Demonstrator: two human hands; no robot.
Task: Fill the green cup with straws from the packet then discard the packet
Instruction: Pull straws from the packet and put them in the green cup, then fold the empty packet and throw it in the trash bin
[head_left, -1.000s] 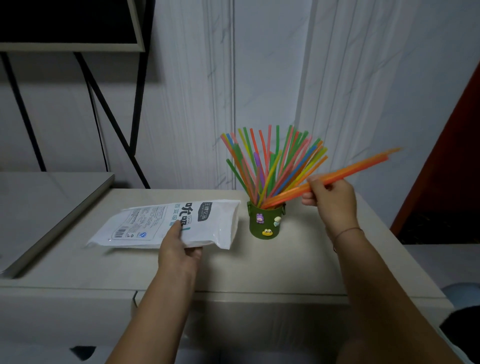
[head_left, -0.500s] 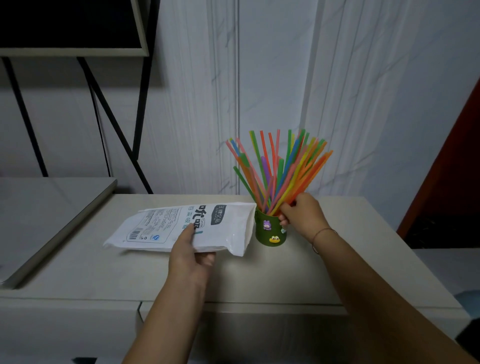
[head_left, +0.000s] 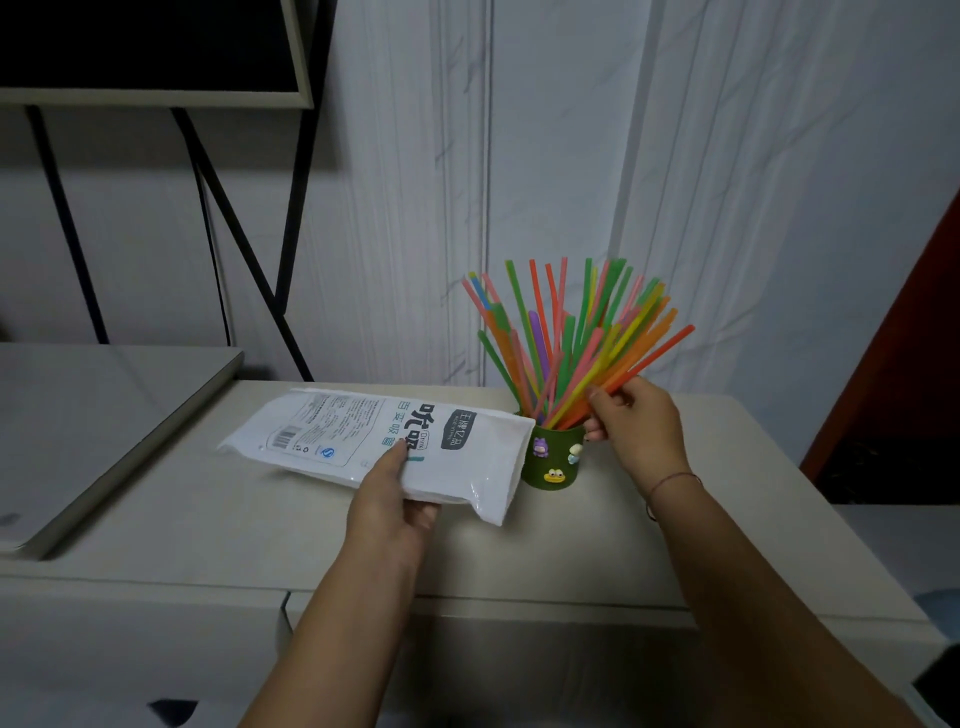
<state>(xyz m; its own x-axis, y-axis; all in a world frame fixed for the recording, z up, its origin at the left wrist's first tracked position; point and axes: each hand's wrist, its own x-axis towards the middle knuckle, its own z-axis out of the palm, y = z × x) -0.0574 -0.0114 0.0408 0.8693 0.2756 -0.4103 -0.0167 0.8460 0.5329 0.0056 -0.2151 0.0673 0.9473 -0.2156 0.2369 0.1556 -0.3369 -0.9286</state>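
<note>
On the pale tabletop (head_left: 182, 525) by a white wall (head_left: 571, 156), our right hand (head_left: 640, 427) pinches coloured plastic straws (head_left: 570, 338) fanned in the small green stickered cup (head_left: 554, 458). Our left hand (head_left: 390, 501) grips the white plastic packet (head_left: 358, 434) just beside it. We judge a careless tug could topple the top-heavy cup.

Two arms in view here, both bare along all that shows; the left forearm (head_left: 332, 623) is uncovered right up to the left hand (head_left: 387, 499); the right forearm (head_left: 753, 597) is uncovered too, up to the right hand (head_left: 636, 421); round that wrist sits a thin reddish cord bracelet (head_left: 672, 480), with a short darker end hanging from its near side.
</note>
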